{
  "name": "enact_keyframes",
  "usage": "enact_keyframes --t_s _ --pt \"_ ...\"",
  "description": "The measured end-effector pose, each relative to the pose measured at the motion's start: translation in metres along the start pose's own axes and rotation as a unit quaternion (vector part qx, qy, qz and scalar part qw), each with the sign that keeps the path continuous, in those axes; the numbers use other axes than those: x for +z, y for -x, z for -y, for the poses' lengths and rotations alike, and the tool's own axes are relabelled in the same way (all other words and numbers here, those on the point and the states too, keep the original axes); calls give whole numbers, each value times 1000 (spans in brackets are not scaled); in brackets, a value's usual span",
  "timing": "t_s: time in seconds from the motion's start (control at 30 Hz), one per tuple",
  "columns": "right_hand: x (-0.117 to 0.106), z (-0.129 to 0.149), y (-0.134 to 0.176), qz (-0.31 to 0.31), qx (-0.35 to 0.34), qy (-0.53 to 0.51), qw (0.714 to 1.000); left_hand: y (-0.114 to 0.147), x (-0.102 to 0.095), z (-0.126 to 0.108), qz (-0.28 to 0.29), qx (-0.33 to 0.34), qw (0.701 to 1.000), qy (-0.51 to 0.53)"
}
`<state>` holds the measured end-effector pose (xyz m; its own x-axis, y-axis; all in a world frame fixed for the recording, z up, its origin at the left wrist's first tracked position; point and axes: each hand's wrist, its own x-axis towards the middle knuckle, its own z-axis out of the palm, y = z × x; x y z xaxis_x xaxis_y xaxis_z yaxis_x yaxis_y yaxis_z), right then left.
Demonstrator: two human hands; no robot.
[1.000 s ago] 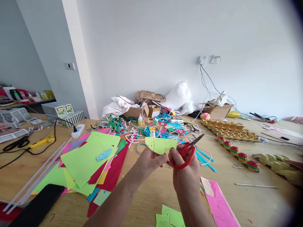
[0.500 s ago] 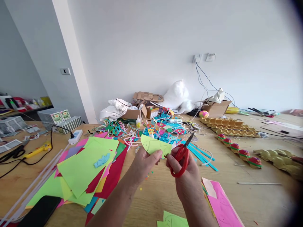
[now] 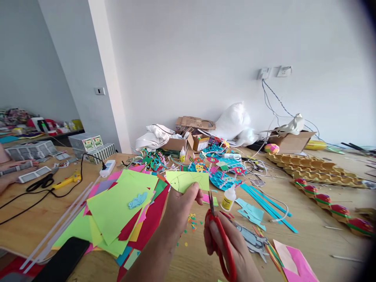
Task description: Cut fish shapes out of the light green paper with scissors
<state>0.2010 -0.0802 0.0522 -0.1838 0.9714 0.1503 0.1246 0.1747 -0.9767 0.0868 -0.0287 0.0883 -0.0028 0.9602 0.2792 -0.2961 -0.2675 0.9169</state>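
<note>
Between the thumb and fingers of my left hand (image 3: 183,203) is a light-green paper piece (image 3: 182,180) with a fish outline drawn on it. My right hand (image 3: 232,239) grips red-handled scissors (image 3: 219,231). Their blades point up and away, close to the paper's lower right corner, and look nearly closed. A small glue bottle (image 3: 228,199) stands just beyond my right hand. Blue paper scraps (image 3: 251,212) and a grey-blue paper fish cutout (image 3: 251,239) lie to its right. Tiny colored bits (image 3: 192,222) are scattered between my forearms.
At left lie stacked colored sheets (image 3: 111,211) with a blue fish cutout (image 3: 137,200), and a black phone (image 3: 63,260). Egg trays (image 3: 311,168) and red painted cups (image 3: 323,199) sit at right. Boxes (image 3: 179,144) line the wall. Another person's hand (image 3: 20,166) shows at far left.
The view has swung left. My right hand has moved down and away from the paper, with the scissors now pointing upward. My left hand still holds the green paper, now turned flatter.
</note>
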Motion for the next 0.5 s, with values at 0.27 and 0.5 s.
enact_keyframes --t_s 0.27,0.5 --pt "9 3 6 20 8 9 1000 6 5 1 -25 -21 999 -9" --pt "9 5 7 -18 -3 -37 999 11 13 -4 -25 -35 999 14"
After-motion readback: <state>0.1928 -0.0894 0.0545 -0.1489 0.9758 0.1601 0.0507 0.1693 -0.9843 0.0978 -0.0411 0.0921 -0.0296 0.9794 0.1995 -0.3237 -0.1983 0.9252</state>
